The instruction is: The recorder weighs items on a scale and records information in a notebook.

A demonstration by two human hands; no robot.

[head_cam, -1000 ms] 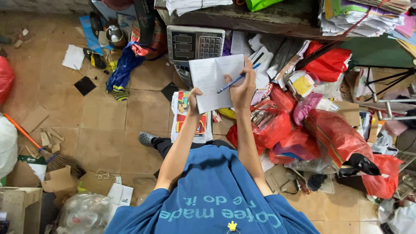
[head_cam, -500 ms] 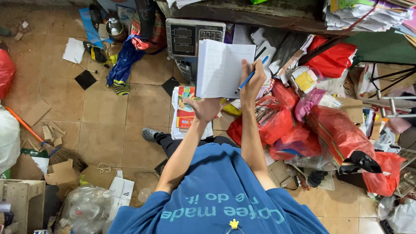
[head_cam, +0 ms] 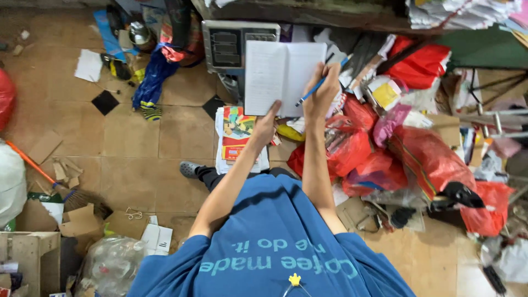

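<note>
I see my left hand (head_cam: 268,124) gripping the open notebook (head_cam: 283,77) from below at twelve o'clock; right hand (head_cam: 322,93) pinches the blue pen (head_cam: 322,82). Steady the page, I'd say.

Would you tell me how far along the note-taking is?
Done: the notebook is open, held from below by the left hand. In hand: the right hand holds a blue pen on its right page. Left: both pages look mostly unwritten, though faint marks are too small to tell.
</note>
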